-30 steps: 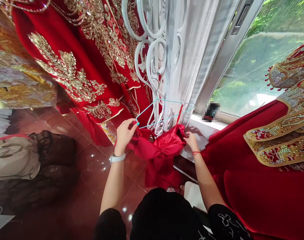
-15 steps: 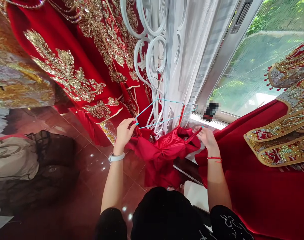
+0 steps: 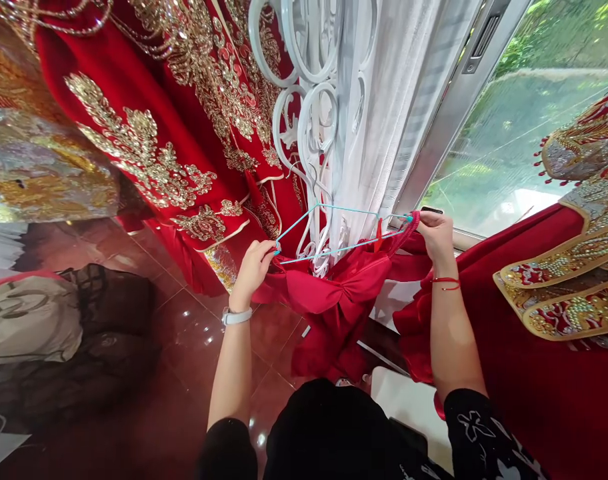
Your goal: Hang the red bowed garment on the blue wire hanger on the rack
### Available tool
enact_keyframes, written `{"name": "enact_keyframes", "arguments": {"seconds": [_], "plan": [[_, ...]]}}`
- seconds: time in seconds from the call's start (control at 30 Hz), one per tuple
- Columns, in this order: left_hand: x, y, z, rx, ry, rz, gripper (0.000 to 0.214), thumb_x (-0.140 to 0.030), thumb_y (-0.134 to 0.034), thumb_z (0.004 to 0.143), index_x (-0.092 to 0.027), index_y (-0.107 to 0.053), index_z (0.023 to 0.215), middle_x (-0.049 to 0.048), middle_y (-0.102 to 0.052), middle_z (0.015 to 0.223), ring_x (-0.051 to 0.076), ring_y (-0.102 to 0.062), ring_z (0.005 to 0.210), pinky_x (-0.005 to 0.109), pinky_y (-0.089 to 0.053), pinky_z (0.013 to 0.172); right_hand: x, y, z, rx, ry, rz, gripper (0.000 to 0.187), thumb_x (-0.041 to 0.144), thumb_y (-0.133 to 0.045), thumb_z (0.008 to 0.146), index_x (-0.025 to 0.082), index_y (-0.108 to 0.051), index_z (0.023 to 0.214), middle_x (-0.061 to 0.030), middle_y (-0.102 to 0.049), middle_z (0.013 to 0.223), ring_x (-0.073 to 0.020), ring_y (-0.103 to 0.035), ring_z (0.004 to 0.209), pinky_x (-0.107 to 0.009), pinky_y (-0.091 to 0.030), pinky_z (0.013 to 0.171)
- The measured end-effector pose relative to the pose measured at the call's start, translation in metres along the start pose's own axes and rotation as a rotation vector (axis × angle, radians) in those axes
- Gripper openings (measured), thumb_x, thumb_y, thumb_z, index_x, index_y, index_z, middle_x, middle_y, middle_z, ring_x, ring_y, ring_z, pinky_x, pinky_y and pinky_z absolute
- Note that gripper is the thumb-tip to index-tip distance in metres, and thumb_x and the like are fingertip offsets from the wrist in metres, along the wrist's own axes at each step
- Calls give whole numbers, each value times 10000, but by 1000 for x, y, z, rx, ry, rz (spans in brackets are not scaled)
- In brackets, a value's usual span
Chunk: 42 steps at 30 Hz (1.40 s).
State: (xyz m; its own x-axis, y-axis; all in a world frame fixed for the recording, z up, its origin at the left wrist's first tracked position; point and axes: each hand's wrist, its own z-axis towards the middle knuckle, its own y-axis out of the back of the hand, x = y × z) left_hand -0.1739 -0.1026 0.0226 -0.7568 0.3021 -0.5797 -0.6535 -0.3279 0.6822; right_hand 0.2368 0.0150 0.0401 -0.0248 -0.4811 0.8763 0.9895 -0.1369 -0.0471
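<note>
A plain red satin garment with a big bow hangs from a thin blue wire hanger, whose hook catches on a white scrolled metal rack. My left hand is closed on the hanger's left tip together with the red cloth. At the hanger's right tip, my right hand pinches a red strap of the garment. A white watch sits on my left wrist and a red thread on my right.
Red robes with gold embroidery hang at the left, and another lies at the right. A white sheer curtain and a window are behind. Dark bags rest on the red tiled floor.
My right hand rose from the garment's lower edge to the hanger's right tip, pulling the red strap up with it. The left hand stayed at the left tip.
</note>
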Motion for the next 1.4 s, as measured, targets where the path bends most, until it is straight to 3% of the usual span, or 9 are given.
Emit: {"name": "enact_keyframes", "arguments": {"seconds": [0.17,0.3,0.47,0.57,0.63,0.77,0.97,1.17,1.4], "plan": [[1,0,-2,20,-12,-5,198,-278,-478,978,-235,-671,999,63,-720,1031,236,-541,902,360,-461,884,24,-15,15,337,5,-199,279,466,-870,668,206,-776,709,-21,-748,662,-197,-720,677,-313,-602,647],[0,-1,-5,-4,7,12,209,-309,-495,979,-241,-685,1035,63,-724,1036,243,-554,924,382,-468,918,31,-26,13,424,137,-445,186,383,-766,746,204,-779,793,-21,-751,747,-194,-689,732,-346,-585,759],[-1,-2,-11,-86,18,56,207,-331,-551,971,-251,-700,1089,70,-712,1092,255,-590,1029,452,-443,1046,32,-44,-18,209,312,-619,322,221,-671,742,222,-714,1061,-78,-726,1109,-292,-654,1099,-504,-491,1048],[11,-7,-28,-301,87,-24,445,-402,-681,902,-272,-610,1322,113,-598,1367,280,-550,1274,474,-424,1126,31,-79,-51,33,327,-460,332,167,-586,799,216,-677,1114,-91,-702,1128,-270,-647,1104,-468,-503,1041],[26,-13,-47,-411,195,-172,701,-453,-744,846,-289,-465,1468,140,-518,1464,278,-546,1333,461,-459,1120,30,-112,-72,181,285,-306,303,172,-557,850,217,-684,1121,-73,-725,1073,-233,-682,1016,-410,-537,994],[60,-30,-89,-361,351,-449,975,-528,-809,745,-294,-304,1545,155,-596,1390,273,-628,1288,482,-489,1128,26,-185,-99,599,218,-209,431,255,-601,930,233,-633,1359,-96,-728,1294,-245,-659,1219,-444,-440,1148],[71,-56,-115,-389,530,-608,717,-613,-740,777,-225,-549,1348,164,-666,1351,307,-638,1309,470,-535,1112,16,-257,-121,633,42,-374,350,378,-621,993,302,-669,1331,-51,-768,1258,-237,-679,1217,-571,-158,1262],[62,-59,-102,-429,554,-583,611,-682,-587,873,-224,-623,1275,125,-705,1265,259,-687,1202,425,-572,1032,14,-263,-121,581,-43,-371,232,382,-612,995,269,-738,1154,-40,-767,1227,-226,-705,1088,-530,-222,1193],[62,-36,-91,-737,486,-756,556,-640,-844,638,-195,-530,748,-45,-559,732,97,-519,697,224,-473,700,13,-256,-122,593,-77,-255,139,359,-600,989,279,-712,968,16,-822,1058,-218,-724,1088,-517,-148,1205]]}}
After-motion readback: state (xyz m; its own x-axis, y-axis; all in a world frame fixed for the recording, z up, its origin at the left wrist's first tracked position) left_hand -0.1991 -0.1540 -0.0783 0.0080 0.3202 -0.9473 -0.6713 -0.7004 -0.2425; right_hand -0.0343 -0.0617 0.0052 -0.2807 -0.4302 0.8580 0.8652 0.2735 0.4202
